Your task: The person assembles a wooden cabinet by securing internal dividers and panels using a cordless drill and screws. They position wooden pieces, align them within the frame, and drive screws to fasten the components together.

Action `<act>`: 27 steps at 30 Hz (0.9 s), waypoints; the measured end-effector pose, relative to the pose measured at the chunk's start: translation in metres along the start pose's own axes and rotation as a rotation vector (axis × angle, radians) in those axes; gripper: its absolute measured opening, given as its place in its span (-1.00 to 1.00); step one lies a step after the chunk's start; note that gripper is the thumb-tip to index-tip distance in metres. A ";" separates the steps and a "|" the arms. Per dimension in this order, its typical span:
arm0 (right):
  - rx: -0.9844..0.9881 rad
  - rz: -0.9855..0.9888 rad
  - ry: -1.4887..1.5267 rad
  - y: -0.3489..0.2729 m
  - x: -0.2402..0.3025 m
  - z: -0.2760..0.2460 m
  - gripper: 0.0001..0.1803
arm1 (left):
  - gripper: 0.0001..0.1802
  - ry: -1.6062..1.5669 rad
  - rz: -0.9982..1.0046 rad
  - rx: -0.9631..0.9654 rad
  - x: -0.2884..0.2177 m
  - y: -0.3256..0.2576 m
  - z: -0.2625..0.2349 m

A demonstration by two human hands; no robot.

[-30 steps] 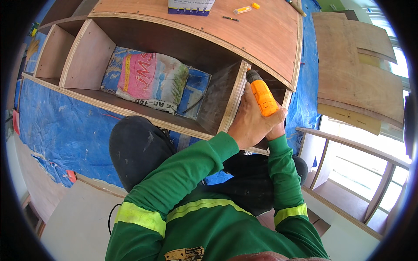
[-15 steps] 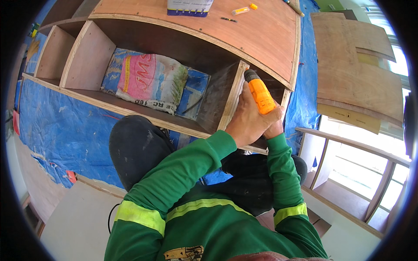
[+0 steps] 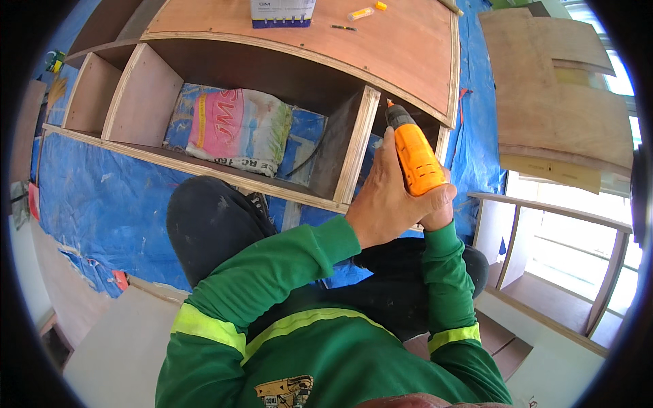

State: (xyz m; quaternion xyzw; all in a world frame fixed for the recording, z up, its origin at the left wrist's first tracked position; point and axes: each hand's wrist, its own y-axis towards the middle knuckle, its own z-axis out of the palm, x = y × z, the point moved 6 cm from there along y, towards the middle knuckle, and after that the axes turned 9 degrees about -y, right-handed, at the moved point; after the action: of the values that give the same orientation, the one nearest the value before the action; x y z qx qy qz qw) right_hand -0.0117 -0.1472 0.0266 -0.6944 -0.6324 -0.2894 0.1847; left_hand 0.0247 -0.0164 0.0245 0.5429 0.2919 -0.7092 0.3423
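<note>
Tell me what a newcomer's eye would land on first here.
Probably the bright orange drill, held in the left hand and right hand toward the right end of the open wooden cabinet. Next would come the pink-and-white sack lying inside the cabinet, left of the drill, and the blue sheeting spread around it.

White daylight glares through the gaps of an open wooden shelf frame (image 3: pixel 607 283), washing out whatever lies behind it. Beyond the shelf frame, large brown plywood sheets (image 3: pixel 524 102) overlap one another, with a yellowish board (image 3: pixel 551 173) along their near edge. Bright window panes (image 3: pixel 619 80) show past the frame, partly hidden by the sheets. Left of the frame, creased blue sheeting (image 3: pixel 115 197) covers the floor; well apart on that same side lies a pale panel (image 3: pixel 129 333).
</note>
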 end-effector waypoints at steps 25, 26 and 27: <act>-0.628 0.203 0.578 -0.045 0.011 -0.154 -0.72 | -0.46 1.032 0.429 -0.020 0.055 0.049 -0.062; -0.618 0.209 0.636 -0.047 0.008 -0.162 -0.71 | -0.46 1.073 0.447 -0.026 0.058 0.053 -0.066; -0.640 0.207 0.689 -0.050 0.008 -0.168 -0.69 | -0.46 1.115 0.464 -0.035 0.056 0.057 -0.066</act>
State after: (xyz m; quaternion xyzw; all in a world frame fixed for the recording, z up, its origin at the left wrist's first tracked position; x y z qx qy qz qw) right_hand -0.0886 -0.2390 0.1541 -0.6393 -0.3411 -0.6629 0.1883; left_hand 0.0982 -0.0084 -0.0484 0.8766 0.3129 -0.2197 0.2922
